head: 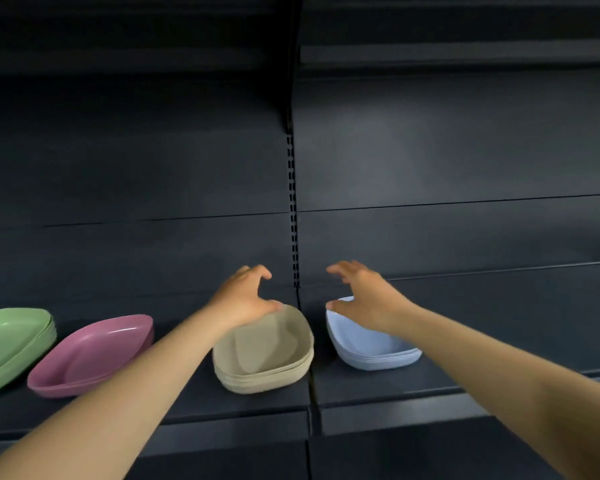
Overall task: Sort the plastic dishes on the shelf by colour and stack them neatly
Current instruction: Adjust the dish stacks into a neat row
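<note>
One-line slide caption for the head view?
Both hands hover open above beige and blue dish stacks.

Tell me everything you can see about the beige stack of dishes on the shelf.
The beige stack of dishes is several shallow, rounded-square bowls nested together, in matte plastic by the look of it, with layered rims showing along the near side. It sits upright on the dark shelf, between the pink stack and the blue stack, apart from both. The left hand hovers at its back rim, thumb at or near the edge; contact is unclear.
</note>
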Action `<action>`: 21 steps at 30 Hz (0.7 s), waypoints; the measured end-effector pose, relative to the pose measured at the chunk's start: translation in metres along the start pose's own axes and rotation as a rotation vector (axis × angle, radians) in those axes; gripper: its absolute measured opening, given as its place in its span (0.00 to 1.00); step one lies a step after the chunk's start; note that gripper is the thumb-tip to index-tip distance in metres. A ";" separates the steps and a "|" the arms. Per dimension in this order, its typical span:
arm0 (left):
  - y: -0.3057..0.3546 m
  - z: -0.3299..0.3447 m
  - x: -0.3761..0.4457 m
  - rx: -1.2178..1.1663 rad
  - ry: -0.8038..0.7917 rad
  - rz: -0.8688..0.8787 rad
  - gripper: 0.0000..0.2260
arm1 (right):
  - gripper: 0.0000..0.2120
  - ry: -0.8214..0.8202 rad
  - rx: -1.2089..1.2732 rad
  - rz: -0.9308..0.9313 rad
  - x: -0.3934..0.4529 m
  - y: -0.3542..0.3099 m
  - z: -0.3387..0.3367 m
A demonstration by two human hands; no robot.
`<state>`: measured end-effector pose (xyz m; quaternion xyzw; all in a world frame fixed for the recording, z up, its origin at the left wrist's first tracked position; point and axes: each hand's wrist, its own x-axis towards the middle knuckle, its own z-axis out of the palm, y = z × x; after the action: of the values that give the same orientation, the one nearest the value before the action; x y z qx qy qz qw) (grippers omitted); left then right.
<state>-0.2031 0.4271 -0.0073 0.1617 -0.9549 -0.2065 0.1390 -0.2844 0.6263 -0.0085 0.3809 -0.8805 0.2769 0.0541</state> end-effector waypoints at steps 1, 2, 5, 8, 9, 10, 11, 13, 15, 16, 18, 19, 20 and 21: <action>0.018 0.001 0.000 0.036 0.003 0.044 0.26 | 0.28 -0.001 -0.113 -0.050 -0.008 0.011 -0.016; 0.037 0.004 0.000 0.063 0.004 0.082 0.27 | 0.28 -0.005 -0.214 -0.091 -0.018 0.024 -0.032; 0.097 0.024 -0.004 0.113 -0.010 0.179 0.27 | 0.29 -0.015 -0.389 -0.099 -0.050 0.073 -0.072; 0.156 0.053 -0.007 0.175 -0.019 0.261 0.27 | 0.31 -0.028 -0.477 -0.035 -0.085 0.127 -0.109; 0.178 0.066 -0.007 0.183 -0.030 0.277 0.27 | 0.31 -0.034 -0.503 -0.013 -0.098 0.149 -0.124; 0.201 0.081 -0.008 0.182 -0.042 0.291 0.27 | 0.31 -0.035 -0.528 0.007 -0.112 0.171 -0.139; 0.225 0.096 -0.008 0.172 -0.053 0.300 0.27 | 0.31 -0.034 -0.548 0.027 -0.126 0.195 -0.154; 0.272 0.127 -0.008 0.129 -0.072 0.305 0.27 | 0.31 -0.023 -0.567 0.067 -0.153 0.242 -0.184; 0.322 0.160 -0.008 0.063 -0.101 0.303 0.27 | 0.31 0.000 -0.573 0.107 -0.182 0.289 -0.215; 0.347 0.176 -0.007 0.037 -0.121 0.304 0.27 | 0.31 0.010 -0.578 0.129 -0.196 0.311 -0.231; 0.395 0.208 -0.006 0.013 -0.158 0.319 0.28 | 0.31 0.037 -0.578 0.174 -0.224 0.354 -0.259; 0.418 0.221 -0.004 0.007 -0.170 0.333 0.28 | 0.31 0.050 -0.567 0.199 -0.237 0.374 -0.273; 0.441 0.234 -0.002 -0.001 -0.180 0.345 0.28 | 0.31 0.060 -0.554 0.224 -0.250 0.393 -0.285; 0.462 0.246 0.001 -0.011 -0.191 0.353 0.28 | 0.31 0.062 -0.546 0.251 -0.262 0.412 -0.296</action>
<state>-0.4022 0.9111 -0.0199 -0.0294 -0.9762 -0.1985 0.0828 -0.4227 1.1796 -0.0236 0.2317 -0.9606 0.0458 0.1466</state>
